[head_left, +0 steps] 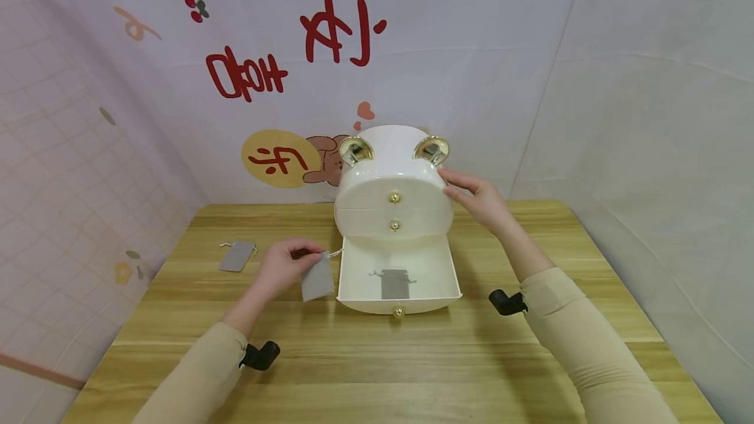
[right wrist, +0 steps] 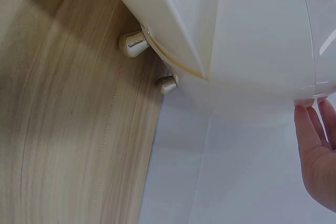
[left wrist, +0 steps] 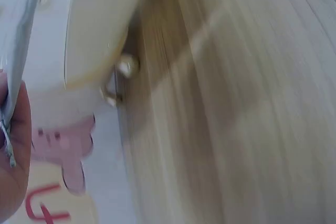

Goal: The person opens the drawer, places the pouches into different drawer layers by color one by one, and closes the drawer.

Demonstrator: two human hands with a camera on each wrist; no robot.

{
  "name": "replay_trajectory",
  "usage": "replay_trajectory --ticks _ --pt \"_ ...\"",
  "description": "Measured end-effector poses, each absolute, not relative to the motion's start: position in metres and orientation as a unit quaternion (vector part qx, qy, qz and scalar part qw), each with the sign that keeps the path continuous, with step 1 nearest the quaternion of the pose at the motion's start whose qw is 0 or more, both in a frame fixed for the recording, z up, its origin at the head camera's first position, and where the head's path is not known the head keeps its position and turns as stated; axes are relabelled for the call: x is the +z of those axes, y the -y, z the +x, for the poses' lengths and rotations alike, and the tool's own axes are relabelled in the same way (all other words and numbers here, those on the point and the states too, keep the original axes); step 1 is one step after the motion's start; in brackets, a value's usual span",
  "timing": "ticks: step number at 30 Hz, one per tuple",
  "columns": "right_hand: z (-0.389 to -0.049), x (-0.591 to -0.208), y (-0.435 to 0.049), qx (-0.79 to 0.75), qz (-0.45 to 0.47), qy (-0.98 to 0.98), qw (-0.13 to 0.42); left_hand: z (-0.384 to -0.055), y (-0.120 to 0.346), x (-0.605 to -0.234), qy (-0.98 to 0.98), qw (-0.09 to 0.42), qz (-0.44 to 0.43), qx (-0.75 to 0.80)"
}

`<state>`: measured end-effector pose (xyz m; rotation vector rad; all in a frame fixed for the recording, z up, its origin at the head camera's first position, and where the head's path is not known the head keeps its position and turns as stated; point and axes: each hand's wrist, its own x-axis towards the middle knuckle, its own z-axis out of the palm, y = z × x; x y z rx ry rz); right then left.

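Note:
In the head view my left hand (head_left: 287, 265) pinches a small grey drawstring pouch (head_left: 318, 280) near its top, just left of an open drawer. The pouch hangs down with its white cord toward the drawer. A second grey pouch (head_left: 395, 284) lies inside the white drawer (head_left: 436, 267), which is pulled out from the bottom of a white storage box (head_left: 391, 156) with gold ears and knobs. My right hand (head_left: 478, 200) touches the upper right side of the box with its fingertips; the right wrist view shows these fingers (right wrist: 310, 124) straight against the side.
Another grey pouch (head_left: 237, 256) lies on the wooden table (head_left: 365, 371) at the left. Behind the box hangs a pale cloth backdrop (head_left: 471, 84) with red characters and cartoon prints. Gold feet (right wrist: 134, 44) hold the box above the table.

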<state>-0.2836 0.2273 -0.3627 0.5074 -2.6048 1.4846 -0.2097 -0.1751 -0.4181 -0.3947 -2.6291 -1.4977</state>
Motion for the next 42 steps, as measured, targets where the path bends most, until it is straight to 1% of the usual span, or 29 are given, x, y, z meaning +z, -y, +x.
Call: replay_trajectory --ticks 5,9,19,25,33,39,42 --pt "-0.282 -0.361 -0.227 0.492 0.169 0.853 0.051 -0.211 0.144 -0.406 0.856 0.056 -0.148 -0.493" --pt "-0.281 -0.36 -0.227 0.489 0.168 0.854 0.054 -0.211 0.121 -0.402 0.852 0.065 -0.147 -0.499" --pt "-0.282 -0.363 -0.226 0.483 0.167 0.858 0.056 -0.209 0.072 -0.413 0.842 0.066 -0.176 -0.506" --pt "-0.282 -0.361 -0.225 0.49 0.161 0.855 0.051 -0.214 0.052 -0.423 0.839 0.079 -0.201 -0.5" --pt "-0.282 -0.362 -0.226 0.497 0.168 0.85 0.055 -0.218 0.031 -0.428 0.834 0.077 -0.209 -0.505" --pt "-0.282 -0.362 -0.226 0.499 0.163 0.85 0.052 -0.217 0.022 -0.431 0.84 0.093 -0.234 -0.48" --pt "-0.28 -0.36 -0.224 0.498 0.162 0.851 0.048 -0.217 0.021 -0.432 0.836 0.089 -0.231 -0.489"
